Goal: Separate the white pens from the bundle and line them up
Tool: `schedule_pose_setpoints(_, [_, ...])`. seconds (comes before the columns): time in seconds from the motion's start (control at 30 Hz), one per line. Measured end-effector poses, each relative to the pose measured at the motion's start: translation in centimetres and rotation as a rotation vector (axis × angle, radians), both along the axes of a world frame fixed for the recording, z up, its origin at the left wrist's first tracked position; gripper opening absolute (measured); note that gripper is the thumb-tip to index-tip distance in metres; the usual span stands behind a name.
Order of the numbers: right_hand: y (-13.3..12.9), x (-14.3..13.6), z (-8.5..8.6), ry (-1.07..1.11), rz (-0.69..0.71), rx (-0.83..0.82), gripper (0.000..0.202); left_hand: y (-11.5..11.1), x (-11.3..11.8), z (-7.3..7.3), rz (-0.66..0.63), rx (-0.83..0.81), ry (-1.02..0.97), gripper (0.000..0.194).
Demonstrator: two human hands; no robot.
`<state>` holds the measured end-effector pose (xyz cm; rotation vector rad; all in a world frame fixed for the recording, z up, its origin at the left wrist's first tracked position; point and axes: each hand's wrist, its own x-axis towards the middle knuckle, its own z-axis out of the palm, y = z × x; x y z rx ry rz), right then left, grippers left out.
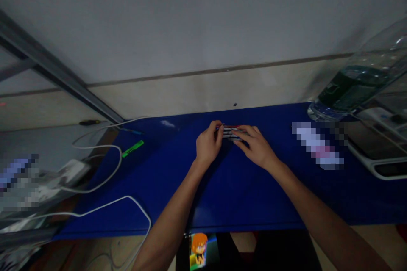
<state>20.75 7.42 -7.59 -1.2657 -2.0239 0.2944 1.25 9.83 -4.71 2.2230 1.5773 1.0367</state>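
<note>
On the blue tabletop [171, 186], a small bundle of thin, pale, stick-like items [229, 132] lies crosswise between my two hands, with a strip of red along its far side. My left hand [208, 142] is closed round the left end of the bundle, thumb and fingers pressed together. At the right end, my right hand [256, 146] has its fingers on the bundle, the thumb nearer to me. The exact kind of item is too small to tell, and the fingers hide both ends.
A bright green cutter-like object [132, 148] and white cables [121, 165] lie to the left. A large clear bottle [349, 89] and a white-edged device [378, 169] are at the right. A wall [203, 29] rises behind. A lit screen [199, 250] shows below the table edge.
</note>
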Motion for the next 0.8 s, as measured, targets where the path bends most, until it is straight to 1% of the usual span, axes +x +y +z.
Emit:
schedule_pose_setpoints(0.1, [0.0,-0.1,-0.7,-0.220,-0.020,-0.018,0.036,0.2,-0.2,-0.1,0.021,0.024,0.003,0.026])
schedule_pose_setpoints(0.17, [0.0,-0.2,-1.0,-0.289,-0.032,-0.032,0.034,0.2,-0.2,-0.2,0.015,0.028,0.014,0.025])
schedule_pose_setpoints(0.43, [0.5,0.3,-1.0,-0.301,-0.036,0.010,0.026,-0.2,-0.1,-0.3,-0.017,0.015,0.086,0.024])
schedule_pose_setpoints(0.63, [0.6,0.8,-0.6,-0.336,-0.070,0.040,0.014,-0.1,-0.1,-0.4,-0.012,-0.013,0.113,0.026])
schedule_pose_setpoints(0.8, [0.5,0.8,-0.3,-0.351,-0.094,0.038,0.016,0.0,-0.1,-0.7,-0.025,-0.014,0.126,0.026])
